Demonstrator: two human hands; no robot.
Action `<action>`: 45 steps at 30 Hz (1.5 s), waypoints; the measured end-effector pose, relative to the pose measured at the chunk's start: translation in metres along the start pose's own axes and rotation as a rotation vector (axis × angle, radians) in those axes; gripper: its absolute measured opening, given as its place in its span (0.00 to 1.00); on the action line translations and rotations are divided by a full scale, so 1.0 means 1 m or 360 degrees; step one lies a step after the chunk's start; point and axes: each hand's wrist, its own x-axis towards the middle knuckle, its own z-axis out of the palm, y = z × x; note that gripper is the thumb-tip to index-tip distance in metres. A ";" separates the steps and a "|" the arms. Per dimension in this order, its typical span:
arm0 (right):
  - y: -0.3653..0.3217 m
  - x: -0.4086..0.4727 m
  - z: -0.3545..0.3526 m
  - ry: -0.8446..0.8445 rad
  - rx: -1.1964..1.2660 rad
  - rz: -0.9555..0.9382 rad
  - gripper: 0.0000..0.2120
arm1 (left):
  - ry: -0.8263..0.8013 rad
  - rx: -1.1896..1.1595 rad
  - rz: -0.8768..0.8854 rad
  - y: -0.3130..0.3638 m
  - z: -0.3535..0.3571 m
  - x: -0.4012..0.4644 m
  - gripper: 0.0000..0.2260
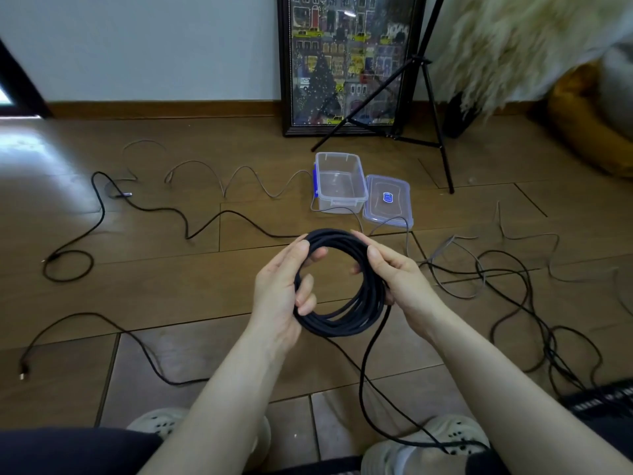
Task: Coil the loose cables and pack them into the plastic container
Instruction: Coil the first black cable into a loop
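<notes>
A black cable coil of several loops hangs between my hands above the wooden floor. My left hand grips its left side, fingers curled through the ring. My right hand pinches the right side, thumb on top. A loose black tail drops from the coil toward my shoes. The clear plastic container stands open on the floor beyond the coil, its lid lying flat at its right. A grey cable snakes left of the container. Black cables lie loose at left and in a tangle at right.
A framed picture leans on the wall behind the container. A black tripod stands at its right, next to a fluffy white throw and a yellow cushion. My shoes are at the bottom edge.
</notes>
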 end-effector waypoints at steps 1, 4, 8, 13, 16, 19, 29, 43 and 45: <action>0.000 0.001 0.000 0.0002 -0.0008 0.0012 0.13 | 0.0004 -0.0035 -0.0006 0.002 -0.001 0.001 0.10; 0.008 0.004 -0.007 -0.0027 -0.0107 0.0030 0.17 | 0.0021 -0.0141 -0.0005 0.009 -0.004 0.004 0.08; 0.030 0.004 -0.023 -0.0044 -0.0136 0.0167 0.21 | 0.0071 -0.0137 0.0052 0.017 -0.011 0.006 0.09; 0.065 -0.006 -0.044 -0.0326 -0.0484 0.0662 0.15 | 0.0173 -0.0160 0.0200 0.032 -0.021 0.012 0.12; 0.083 -0.018 -0.055 -0.0330 -0.0639 0.0835 0.14 | 0.0289 -0.0179 0.0374 0.052 -0.035 0.017 0.12; 0.087 -0.017 -0.067 0.0081 -0.0566 0.0741 0.14 | 0.0456 -0.0182 0.0511 0.070 -0.054 0.022 0.11; 0.035 0.006 -0.073 0.0618 -0.1184 0.0020 0.06 | 0.0659 -0.0011 0.0461 0.053 -0.055 0.029 0.15; -0.047 -0.008 -0.073 0.0463 -0.1634 -0.0377 0.02 | 0.0398 0.0142 0.0306 0.035 -0.033 0.023 0.23; -0.048 -0.009 -0.067 0.0400 -0.1594 -0.0404 0.06 | 0.0351 0.0137 0.0304 0.034 -0.028 0.020 0.23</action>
